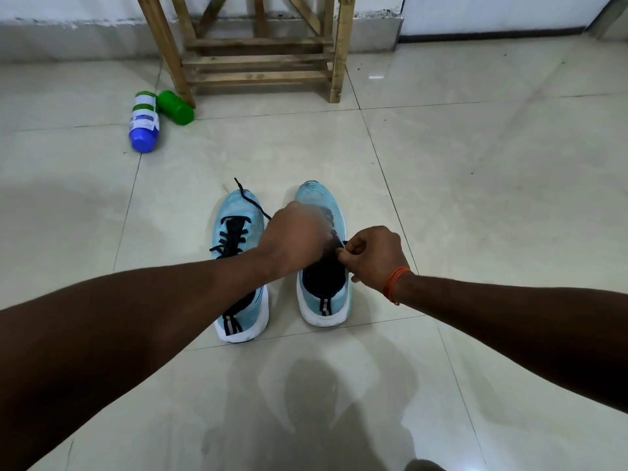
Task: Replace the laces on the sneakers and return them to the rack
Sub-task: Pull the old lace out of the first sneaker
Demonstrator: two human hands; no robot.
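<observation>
Evidently mid-lacing: two sneakers, left sneaker (234, 205) and right sneaker (324, 302), sit at centre, heels toward the person for reach. Right hand (373, 256) pinches the right sneaker's lace (344, 244) taut toward 3 o'clock. Left hand (295, 236) covers its eyelets, fingers hidden, so its grip is unclear. One rack (258, 62) at 12, two bottles (144, 122) at 10.

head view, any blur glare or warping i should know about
Head view: the left hand is motion-blurred over the right-side sneaker, the right hand pinching the lace is sharp; soft glare on the floor tiles; wide-angle bends the grout lines.
</observation>
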